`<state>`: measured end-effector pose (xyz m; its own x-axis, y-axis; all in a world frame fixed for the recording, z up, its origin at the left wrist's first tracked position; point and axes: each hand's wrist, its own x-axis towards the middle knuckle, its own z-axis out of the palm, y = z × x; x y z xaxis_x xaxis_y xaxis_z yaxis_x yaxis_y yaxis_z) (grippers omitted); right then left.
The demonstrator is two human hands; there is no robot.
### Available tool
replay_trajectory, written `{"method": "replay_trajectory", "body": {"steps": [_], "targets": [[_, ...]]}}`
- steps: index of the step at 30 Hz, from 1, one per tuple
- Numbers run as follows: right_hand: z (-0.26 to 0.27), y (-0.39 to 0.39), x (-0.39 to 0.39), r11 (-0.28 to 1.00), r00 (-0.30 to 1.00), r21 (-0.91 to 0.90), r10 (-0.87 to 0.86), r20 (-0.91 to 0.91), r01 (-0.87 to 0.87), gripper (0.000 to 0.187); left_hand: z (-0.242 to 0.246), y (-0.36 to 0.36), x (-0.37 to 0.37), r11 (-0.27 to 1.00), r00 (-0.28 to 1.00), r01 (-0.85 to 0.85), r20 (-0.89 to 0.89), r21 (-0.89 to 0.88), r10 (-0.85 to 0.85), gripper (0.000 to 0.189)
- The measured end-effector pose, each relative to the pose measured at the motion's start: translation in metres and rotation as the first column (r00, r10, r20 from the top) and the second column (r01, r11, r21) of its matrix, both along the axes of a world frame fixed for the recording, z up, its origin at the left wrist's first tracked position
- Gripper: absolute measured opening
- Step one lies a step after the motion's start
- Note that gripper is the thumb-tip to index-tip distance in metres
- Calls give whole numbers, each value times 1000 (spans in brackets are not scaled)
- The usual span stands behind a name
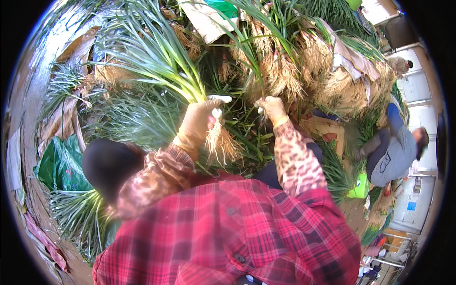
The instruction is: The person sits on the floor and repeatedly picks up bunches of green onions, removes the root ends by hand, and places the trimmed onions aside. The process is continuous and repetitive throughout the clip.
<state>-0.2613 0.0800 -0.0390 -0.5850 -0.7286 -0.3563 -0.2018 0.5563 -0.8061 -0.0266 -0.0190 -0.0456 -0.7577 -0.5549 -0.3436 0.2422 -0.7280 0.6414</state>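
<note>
My left hand (199, 121), in a pale glove with white fingertips, is closed round a bunch of green onions (181, 71); the leaves fan up and left, and the pale roots hang below the fist. To the right, my right hand (272, 108), gloved too, pinches a single thin green onion stalk (261, 76) near its root end, its leaves rising upward. Directly beyond that hand stand unsorted green onions with long tan roots (285, 74). Loose green leaves (249, 142) lie below and between the hands.
A large root-covered heap (342, 89) lies at right, partly under a cloth sheet. Green plastic (64, 164) and another onion bunch (85, 210) are at left. A co-worker in grey (395, 153) bends at far right, near a bright green container (359, 187); a second person (399, 66) is farther back.
</note>
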Motion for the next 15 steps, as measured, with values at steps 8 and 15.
{"method": "replay_trajectory", "body": {"steps": [8,15], "targets": [[-12,23,56,814,567,425,580,-584,-396,27,26,5,9,984,968,-180,-179,-19,173,19],[14,28,49,458,181,396,805,-565,-796,22,59,6,14,946,962,-222,-210,-234,174,27]]}}
